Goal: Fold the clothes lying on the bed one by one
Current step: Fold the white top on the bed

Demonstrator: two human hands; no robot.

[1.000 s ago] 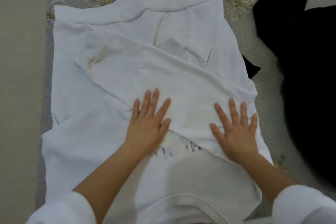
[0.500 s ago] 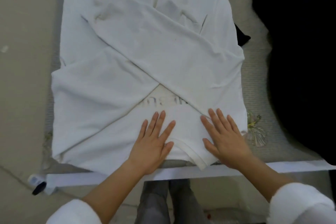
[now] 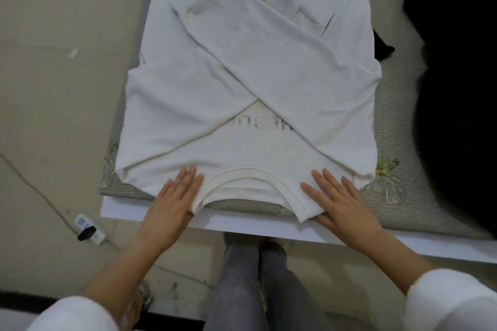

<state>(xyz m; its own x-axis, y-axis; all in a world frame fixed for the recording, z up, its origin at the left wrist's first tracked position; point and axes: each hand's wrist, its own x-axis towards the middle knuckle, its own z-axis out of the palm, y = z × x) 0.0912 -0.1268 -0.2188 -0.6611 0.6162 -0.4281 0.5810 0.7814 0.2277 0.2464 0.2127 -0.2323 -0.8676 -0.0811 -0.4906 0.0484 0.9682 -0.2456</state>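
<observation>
Head view, looking down. The white shirt (image 3: pixel 255 75) lies flat on the bed (image 3: pixel 419 220), with its collar (image 3: pixel 250 177) at the edge nearest you; all positions below are given from that collar.

Just left of the collar, your left hand (image 3: pixel 172 204) rests palm-down on the shoulder of the shirt. Its fingers are straight and held close together, and they grip nothing. Just right of the collar, your right hand (image 3: pixel 341 201) also lies palm-down on the cloth. Its fingers are straight and slightly fanned, and its thumb runs along the shirt's near corner. Neither hand pinches the fabric.

Beyond the collar, the two long sleeves are folded inward and cross in an X over the body of the shirt. Pale lettering (image 3: pixel 259 126) shows in the gap just beyond the collar, below the crossing; it is too faint to read.

Well to the right of the collar and further away, black clothes (image 3: pixel 457 88) lie on the same bed. An embroidered flower (image 3: pixel 387 183) on the bed cover shows just right of your right hand.

To the left of the collar and nearer you, a power strip (image 3: pixel 90 228) lies on the floor (image 3: pixel 53 88). Directly below the collar stand your legs in grey trousers (image 3: pixel 247 290).
</observation>
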